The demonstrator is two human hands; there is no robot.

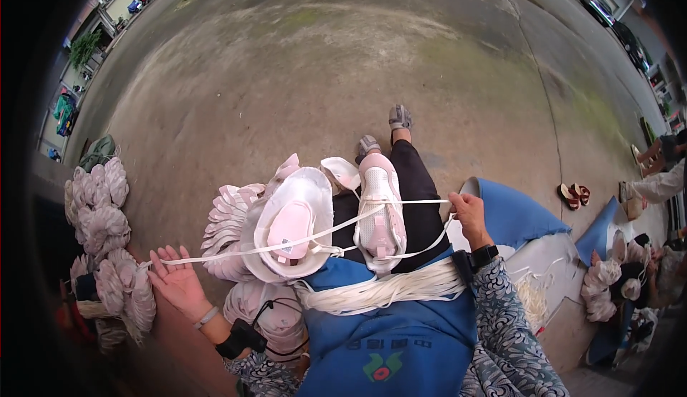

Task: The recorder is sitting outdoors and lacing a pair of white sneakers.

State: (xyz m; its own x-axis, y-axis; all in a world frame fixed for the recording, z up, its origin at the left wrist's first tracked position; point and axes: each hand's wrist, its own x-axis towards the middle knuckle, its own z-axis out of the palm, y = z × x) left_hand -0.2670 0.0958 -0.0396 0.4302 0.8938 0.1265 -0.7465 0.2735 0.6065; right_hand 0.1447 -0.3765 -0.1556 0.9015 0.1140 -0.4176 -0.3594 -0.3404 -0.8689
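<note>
A pink and white shoe upper (381, 214) lies lengthwise over my lap, with a white shoelace (336, 227) threaded through it. My right hand (469, 214) is closed, pinching one length of the lace to the right of the upper. Out to the left, my left hand (173, 280) is palm up with fingers stretched out; the other length runs taut to it and crosses the fingers. A thick bundle of white laces (386, 291) rests across my waist on a blue apron (386, 340). Left of the upper, a white rounded holder (259, 243) contains a pink shoe piece (290, 229).
Stacked pink uppers (227, 229) lie beside the holder, and tied bundles (104, 204) are piled at far left. Blue sheeting (519, 207) and loose laces (533, 300) lie at right. Sandals (572, 195) sit farther off, near other people (662, 175).
</note>
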